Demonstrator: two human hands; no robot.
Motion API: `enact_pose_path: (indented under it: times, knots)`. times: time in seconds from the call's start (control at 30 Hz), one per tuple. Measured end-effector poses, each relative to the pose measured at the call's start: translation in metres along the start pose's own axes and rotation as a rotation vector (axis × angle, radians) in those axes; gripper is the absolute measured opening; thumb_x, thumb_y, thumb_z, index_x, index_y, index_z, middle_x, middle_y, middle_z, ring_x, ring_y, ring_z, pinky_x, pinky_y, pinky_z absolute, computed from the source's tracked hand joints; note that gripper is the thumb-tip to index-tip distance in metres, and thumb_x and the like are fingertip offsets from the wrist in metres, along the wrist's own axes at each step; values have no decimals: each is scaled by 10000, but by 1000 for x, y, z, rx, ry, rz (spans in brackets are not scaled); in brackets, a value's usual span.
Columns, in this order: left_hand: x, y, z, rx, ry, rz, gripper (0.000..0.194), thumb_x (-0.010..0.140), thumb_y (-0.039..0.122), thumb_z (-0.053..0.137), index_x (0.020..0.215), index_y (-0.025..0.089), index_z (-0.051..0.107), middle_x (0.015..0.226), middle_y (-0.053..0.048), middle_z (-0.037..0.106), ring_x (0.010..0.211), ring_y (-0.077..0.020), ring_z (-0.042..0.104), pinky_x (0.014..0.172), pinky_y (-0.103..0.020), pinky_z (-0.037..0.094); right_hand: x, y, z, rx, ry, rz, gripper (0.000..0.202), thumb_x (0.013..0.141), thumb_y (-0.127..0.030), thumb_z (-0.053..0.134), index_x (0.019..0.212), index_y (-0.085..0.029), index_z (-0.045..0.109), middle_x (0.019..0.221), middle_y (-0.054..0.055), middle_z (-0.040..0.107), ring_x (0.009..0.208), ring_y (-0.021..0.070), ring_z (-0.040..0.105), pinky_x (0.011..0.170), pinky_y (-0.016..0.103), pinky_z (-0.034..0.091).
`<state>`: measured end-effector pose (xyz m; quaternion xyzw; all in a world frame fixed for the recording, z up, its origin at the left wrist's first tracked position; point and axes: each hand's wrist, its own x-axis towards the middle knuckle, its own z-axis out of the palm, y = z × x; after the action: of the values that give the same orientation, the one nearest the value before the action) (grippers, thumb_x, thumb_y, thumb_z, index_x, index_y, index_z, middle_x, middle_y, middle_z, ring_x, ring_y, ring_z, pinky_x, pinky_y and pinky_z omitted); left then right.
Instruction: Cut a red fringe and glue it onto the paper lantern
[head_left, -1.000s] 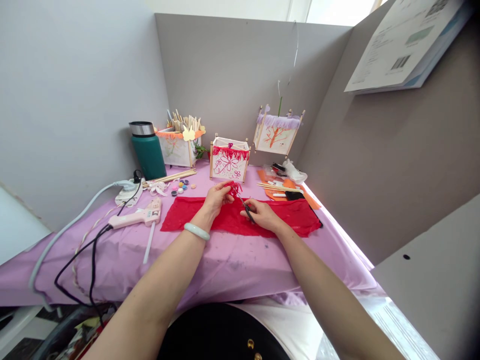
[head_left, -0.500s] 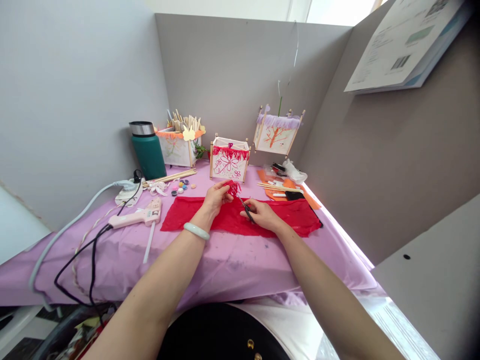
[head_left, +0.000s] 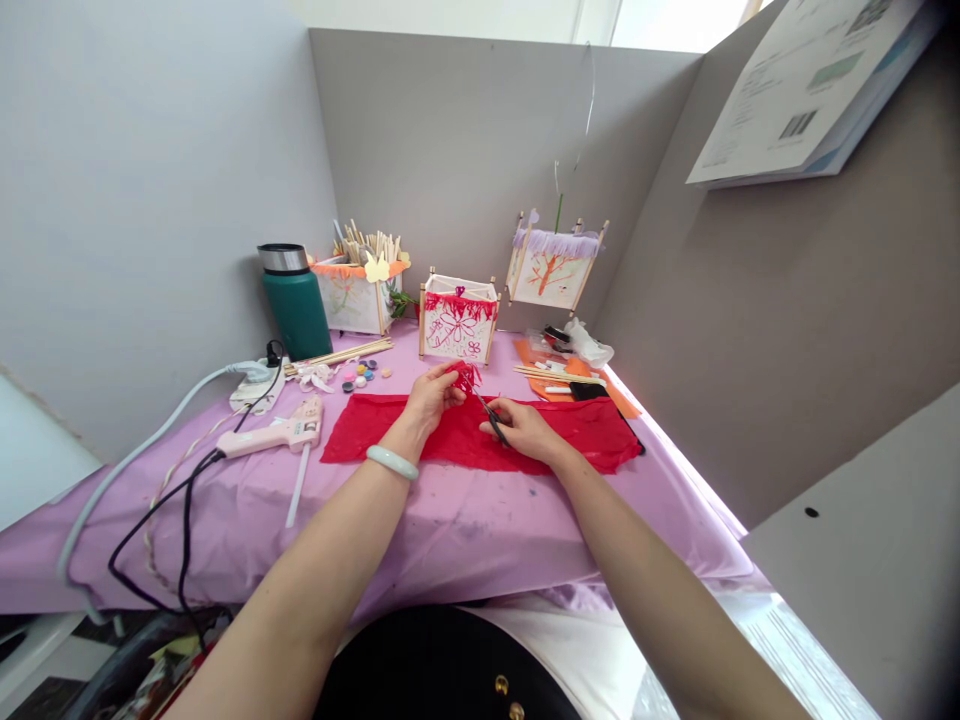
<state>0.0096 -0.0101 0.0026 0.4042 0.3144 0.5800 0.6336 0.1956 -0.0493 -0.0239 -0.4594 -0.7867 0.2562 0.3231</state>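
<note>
My left hand (head_left: 436, 397) is closed on a small fringed piece of red paper (head_left: 466, 374), held up above the table. Around the handles of a pair of scissors (head_left: 496, 424) my right hand (head_left: 523, 430) is closed. The scissor blades point up and left and reach the fringe; whether they are parted is too small to tell. Beneath both hands a wide red sheet (head_left: 371, 430) lies flat on the purple tablecloth (head_left: 450, 520). Just behind stands a white paper lantern (head_left: 459, 325) with stick corners, a red fringe and drawn flowers.
At left are a pink glue gun (head_left: 289, 432) with cables, a green bottle (head_left: 298, 305) and paint pots (head_left: 360, 375). Behind them stands a box of sticks (head_left: 360, 295). A purple-fringed lantern (head_left: 555, 270) hangs at the back right, above orange sheets (head_left: 536, 352) and a white plastic bag (head_left: 589, 345).
Very little differs. The scissor blades and the fringe ends have shifted slightly, while both hands keep nearly the same place and hold.
</note>
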Motion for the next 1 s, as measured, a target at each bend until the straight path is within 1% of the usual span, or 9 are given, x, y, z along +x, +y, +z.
enact_pose_path:
  times: [0.2, 0.53, 0.8, 1.0]
  knots:
    - [-1, 2, 1, -35, 6, -8, 369, 745, 98, 607, 1114, 110, 591, 739, -39, 688, 412, -64, 540, 464, -199, 452, 0, 0, 0, -17, 0, 4, 372, 768, -520, 578, 954, -199, 554, 645, -22, 584, 561, 125, 513, 525, 223, 375]
    - [0, 1, 0, -6, 5, -17, 351, 738, 141, 646, 1087, 133, 615, 743, -31, 679, 419, -62, 545, 459, -199, 452, 1, 0, 0, -17, -3, 5, 368, 769, -514, 578, 954, -197, 555, 654, -18, 591, 574, 130, 523, 535, 225, 380]
    - [-1, 1, 1, 6, -20, -15, 358, 741, 125, 629, 1098, 131, 606, 769, -40, 684, 422, -66, 541, 472, -210, 455, 1, 1, 1, -1, 0, 8, 378, 763, -519, 579, 947, -189, 554, 631, -25, 570, 545, 122, 502, 520, 224, 366]
    - [-2, 1, 2, 4, -16, -20, 363, 738, 129, 634, 1100, 125, 604, 729, -29, 677, 423, -68, 538, 473, -209, 454, 0, -2, 0, -11, -2, 0, 375, 767, -517, 577, 950, -191, 560, 630, -28, 561, 548, 121, 497, 522, 223, 359]
